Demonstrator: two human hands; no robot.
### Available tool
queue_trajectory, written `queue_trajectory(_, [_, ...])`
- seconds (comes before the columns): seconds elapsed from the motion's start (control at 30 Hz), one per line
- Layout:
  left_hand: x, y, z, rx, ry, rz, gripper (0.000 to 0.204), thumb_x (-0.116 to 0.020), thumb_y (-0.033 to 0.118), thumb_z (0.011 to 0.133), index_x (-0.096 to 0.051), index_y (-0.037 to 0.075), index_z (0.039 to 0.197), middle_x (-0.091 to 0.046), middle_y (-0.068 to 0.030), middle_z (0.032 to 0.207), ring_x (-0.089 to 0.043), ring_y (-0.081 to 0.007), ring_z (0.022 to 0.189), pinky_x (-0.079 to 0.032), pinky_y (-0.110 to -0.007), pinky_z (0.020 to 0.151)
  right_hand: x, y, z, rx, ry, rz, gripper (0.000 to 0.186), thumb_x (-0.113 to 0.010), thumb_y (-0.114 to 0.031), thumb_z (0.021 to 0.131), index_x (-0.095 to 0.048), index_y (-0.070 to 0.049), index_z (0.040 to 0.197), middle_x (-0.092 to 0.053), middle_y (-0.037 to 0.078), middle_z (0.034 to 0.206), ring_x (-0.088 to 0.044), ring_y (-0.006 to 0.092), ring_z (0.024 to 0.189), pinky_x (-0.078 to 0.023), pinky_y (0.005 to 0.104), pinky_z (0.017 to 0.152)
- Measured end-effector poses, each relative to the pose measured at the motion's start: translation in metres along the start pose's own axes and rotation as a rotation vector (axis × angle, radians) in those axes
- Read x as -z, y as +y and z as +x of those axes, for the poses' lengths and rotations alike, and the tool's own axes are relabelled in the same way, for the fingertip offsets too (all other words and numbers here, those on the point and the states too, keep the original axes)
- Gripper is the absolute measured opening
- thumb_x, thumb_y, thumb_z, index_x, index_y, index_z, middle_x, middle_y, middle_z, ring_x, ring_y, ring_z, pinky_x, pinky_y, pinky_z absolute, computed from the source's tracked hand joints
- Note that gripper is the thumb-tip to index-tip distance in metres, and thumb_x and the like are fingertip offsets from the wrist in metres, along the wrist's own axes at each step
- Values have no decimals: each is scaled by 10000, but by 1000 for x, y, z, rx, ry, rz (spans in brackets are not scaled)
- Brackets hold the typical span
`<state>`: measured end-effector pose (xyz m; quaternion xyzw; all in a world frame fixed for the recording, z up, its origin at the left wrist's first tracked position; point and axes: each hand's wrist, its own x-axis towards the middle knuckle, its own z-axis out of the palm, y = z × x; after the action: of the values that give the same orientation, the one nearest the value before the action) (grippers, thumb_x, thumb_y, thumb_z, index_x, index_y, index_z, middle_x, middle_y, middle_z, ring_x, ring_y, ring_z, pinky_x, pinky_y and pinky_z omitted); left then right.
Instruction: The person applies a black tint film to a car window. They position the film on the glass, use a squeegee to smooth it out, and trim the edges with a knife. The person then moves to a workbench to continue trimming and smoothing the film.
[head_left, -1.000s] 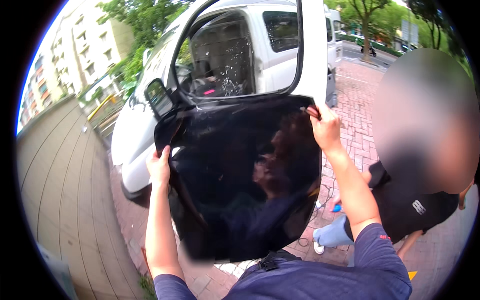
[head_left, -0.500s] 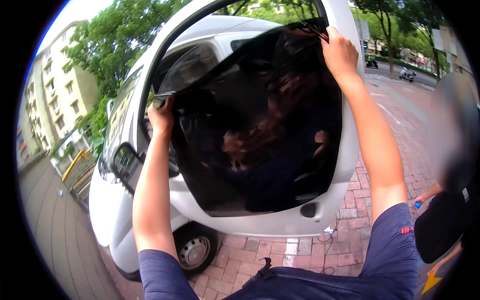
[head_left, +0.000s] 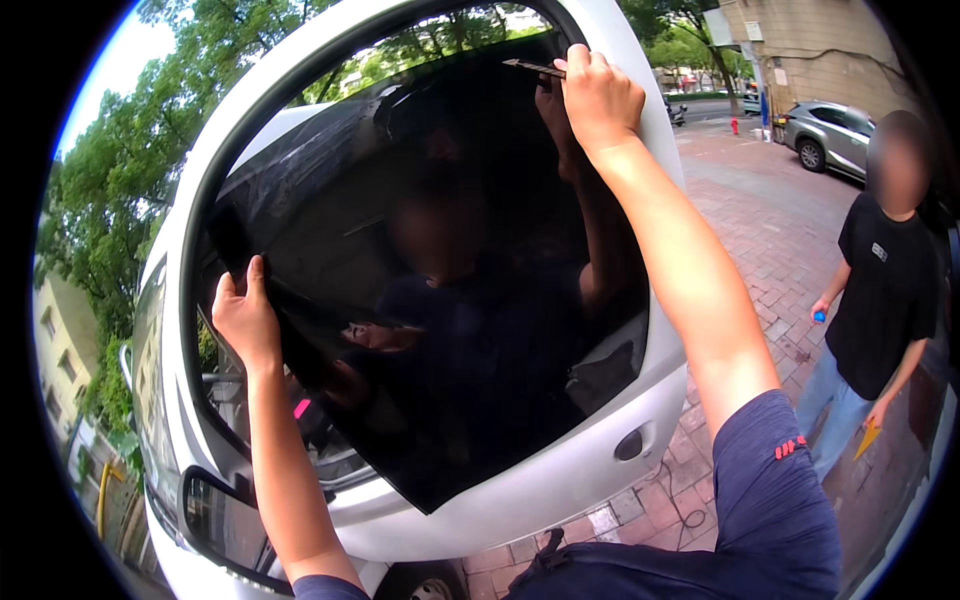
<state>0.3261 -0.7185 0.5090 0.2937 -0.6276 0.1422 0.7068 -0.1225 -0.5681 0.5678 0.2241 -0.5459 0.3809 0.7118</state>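
A large dark, glossy sheet of window film [head_left: 480, 400] lies across the window of a white vehicle door [head_left: 520, 520], reflecting arms and a torso. Its lower corner hangs over the door's panel below the window. My left hand [head_left: 248, 322] pinches the film's left edge, thumb and fingers pointing up. At the window's upper right corner, my right hand [head_left: 605, 100] is closed around a slim knife [head_left: 530, 67] whose thin blade points left over the film. That hand is beside the black window seal. Most of the knife's handle is hidden in the fingers.
A side mirror [head_left: 215, 525] sticks out below my left forearm. On the right stands a person [head_left: 885, 270] in a black shirt, holding a small blue object and a yellow flat piece. A thin cable [head_left: 690, 512] lies on the brick paving [head_left: 740, 240]. Farther back is a parked grey car [head_left: 825, 135].
My view has come closer to the door and turned right. The film now covers more of the window, its upper edge nearer the frame. The knife blade shows clearly in my right hand.
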Motion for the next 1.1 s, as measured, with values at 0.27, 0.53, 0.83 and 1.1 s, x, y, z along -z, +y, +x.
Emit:
queue_trajectory(0.27, [3, 2, 3, -49, 4, -137, 452, -730, 281, 926, -467, -29, 729, -367, -65, 602, -326, -129, 583, -318, -316, 526, 4, -11, -3, -44, 5, -93, 307, -663, -377, 902, -632, -161, 1118, -624, 43, 722, -676, 213, 636, -514, 353, 489])
queue_trajectory(0.53, [4, 2, 4, -34, -30, -63, 386, -743, 228, 915, -523, -40, 746, -555, -101, 601, -427, -134, 554, -403, -295, 552, 25, -6, -18, 120, 37, -1, 315, -643, -140, 855, -711, -197, 1157, -613, 49, 1064, -615, 238, 916, -540, 358, 581])
queue_trajectory(0.83, [4, 0, 6, -81, -12, -148, 382, -742, 208, 915, -511, -34, 731, -516, -91, 588, -390, -125, 555, -374, -297, 528, 30, -21, -44, 93, -10, 160, 358, -538, -100, 893, -673, -31, 1217, -662, 144, 1252, -572, 316, 1185, -435, 448, 1016])
queue_trajectory(1.1, [-7, -8, 3, -70, -18, -73, 444, -746, 280, 915, -492, -29, 722, -432, -67, 569, -344, -122, 557, -334, -314, 508, 21, -12, -50, 94, 28, 178, 362, -596, -117, 853, -684, -94, 1203, -661, 92, 1257, -566, 283, 1193, -439, 427, 1008])
